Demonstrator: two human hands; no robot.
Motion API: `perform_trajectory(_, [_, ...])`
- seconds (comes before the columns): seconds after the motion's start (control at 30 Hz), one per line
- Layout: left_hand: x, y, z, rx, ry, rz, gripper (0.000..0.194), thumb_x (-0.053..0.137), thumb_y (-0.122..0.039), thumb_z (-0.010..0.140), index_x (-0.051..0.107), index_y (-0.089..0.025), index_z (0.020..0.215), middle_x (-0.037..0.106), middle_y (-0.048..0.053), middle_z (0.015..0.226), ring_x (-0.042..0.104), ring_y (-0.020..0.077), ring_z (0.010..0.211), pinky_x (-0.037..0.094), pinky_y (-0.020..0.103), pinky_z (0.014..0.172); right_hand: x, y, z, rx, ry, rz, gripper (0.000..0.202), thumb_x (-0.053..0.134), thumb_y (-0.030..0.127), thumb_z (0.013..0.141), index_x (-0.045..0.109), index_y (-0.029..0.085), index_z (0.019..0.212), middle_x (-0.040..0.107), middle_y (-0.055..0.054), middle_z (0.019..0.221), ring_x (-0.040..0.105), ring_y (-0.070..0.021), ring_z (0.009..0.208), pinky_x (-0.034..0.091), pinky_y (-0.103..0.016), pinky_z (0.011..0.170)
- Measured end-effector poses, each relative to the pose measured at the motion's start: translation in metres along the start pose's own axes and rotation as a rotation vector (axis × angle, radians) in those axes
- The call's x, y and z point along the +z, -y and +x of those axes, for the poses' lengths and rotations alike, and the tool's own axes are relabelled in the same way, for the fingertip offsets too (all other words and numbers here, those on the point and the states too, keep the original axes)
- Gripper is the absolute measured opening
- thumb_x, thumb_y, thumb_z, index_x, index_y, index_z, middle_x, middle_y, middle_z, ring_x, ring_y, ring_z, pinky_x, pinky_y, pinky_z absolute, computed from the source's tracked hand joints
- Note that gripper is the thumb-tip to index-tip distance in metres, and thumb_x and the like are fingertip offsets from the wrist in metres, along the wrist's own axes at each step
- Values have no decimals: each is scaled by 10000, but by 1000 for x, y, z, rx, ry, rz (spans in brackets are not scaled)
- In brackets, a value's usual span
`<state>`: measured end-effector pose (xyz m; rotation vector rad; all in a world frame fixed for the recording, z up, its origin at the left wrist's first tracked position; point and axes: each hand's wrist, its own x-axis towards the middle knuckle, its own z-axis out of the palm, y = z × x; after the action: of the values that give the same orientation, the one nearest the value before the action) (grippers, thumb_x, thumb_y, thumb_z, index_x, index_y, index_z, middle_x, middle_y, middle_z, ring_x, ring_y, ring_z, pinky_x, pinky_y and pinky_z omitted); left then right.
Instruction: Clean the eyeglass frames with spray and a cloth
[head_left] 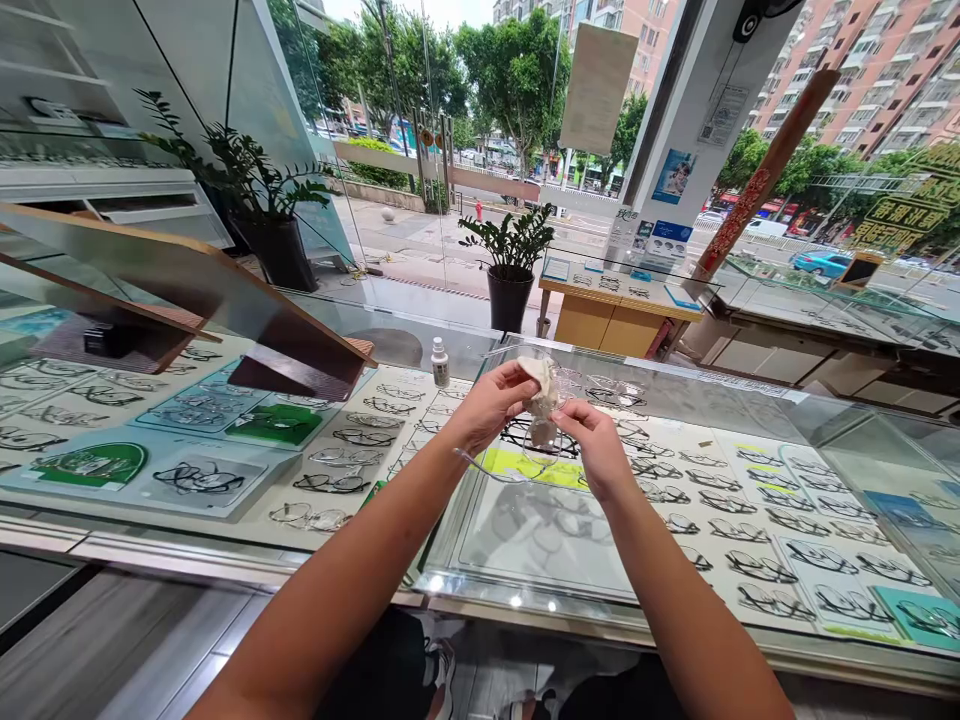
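Note:
My left hand [491, 402] is closed on a crumpled cream cloth [538, 378], held above the glass counter [442, 582]. Facing it, my right hand [598, 442] pinches a pair of eyeglasses [501, 478] with a thin, clear-looking frame. One temple of the eyeglasses reaches out to the left beneath my left hand. The cloth is right up against the frame, but whether it touches a lens I cannot tell. Reflections in the glass blur the outline of the frame.
A small white bottle [440, 364] stands on the counter beyond my left hand. Wood-edged mirrors or panels [225, 290] lean at the left. Under the glass lie several rows of eyeglasses [761, 567]. Potted plants [508, 290] stand by the window.

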<state>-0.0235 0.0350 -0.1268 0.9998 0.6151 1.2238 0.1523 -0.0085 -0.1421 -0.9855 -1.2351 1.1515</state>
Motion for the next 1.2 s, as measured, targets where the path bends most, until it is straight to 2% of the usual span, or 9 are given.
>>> perform_trajectory(0.07, [2,1,-1,-9,-18,14,451,983,-300,646,724,-168,992,759,39,945,675,141,832,496,246,756,1,-1,-1,-5,24,-5,239,842,436,742,716,241,687,622,-13,854,548,-206,839,446,-347,818])
perform_trajectory(0.17, [2,1,-3,-37,-31,114,506,985,-368,631,726,-166,1016,768,49,895,676,167,793,478,262,721,1,-2,-1,-9,58,-4,245,842,431,756,703,240,694,603,-11,859,536,-196,819,439,-338,789])
perform_trajectory(0.33, [-2,1,-3,-106,13,335,417,907,-513,714,787,-134,840,741,49,798,592,144,682,400,260,648,0,-3,0,-27,87,-42,283,834,459,778,676,236,705,583,-14,889,531,-196,837,419,-332,770])
perform_trajectory(0.57, [-1,2,-2,-133,101,13,410,998,-325,598,810,-119,899,787,97,907,673,175,812,486,288,784,0,0,-2,28,32,-59,273,843,459,747,701,234,688,602,-6,785,510,-195,780,404,-356,773])
perform_trajectory(0.67, [-1,1,-2,-172,141,-51,446,1011,-284,588,806,-118,947,793,113,972,702,186,880,513,290,845,0,3,-2,63,38,-32,290,861,470,722,702,233,671,618,-3,739,507,-194,763,403,-358,761])
perform_trajectory(0.77, [-1,0,-2,-178,175,-39,453,1006,-255,603,799,-110,979,790,119,1008,708,184,902,517,289,880,0,3,-3,102,46,-8,292,882,473,690,723,228,677,659,-6,735,529,-196,772,414,-360,772])
perform_trajectory(0.97, [-5,-4,-3,-160,238,50,474,1005,-224,604,774,-105,1000,757,72,924,646,137,803,475,253,773,3,4,-8,175,61,22,305,921,469,633,755,225,710,705,-19,778,594,-212,816,458,-391,834])
perform_trajectory(1.07, [-9,-6,-4,-208,310,97,462,997,-248,622,757,-105,990,742,75,915,655,168,852,473,274,793,5,6,-11,215,97,24,336,945,475,606,769,218,732,738,-35,824,638,-236,873,474,-414,892])
perform_trajectory(1.2, [-9,-4,-5,-180,346,148,450,988,-309,641,733,-115,957,717,57,893,622,162,806,436,275,754,6,6,-12,233,125,34,383,960,479,601,793,210,817,754,-34,845,656,-241,898,482,-421,915])
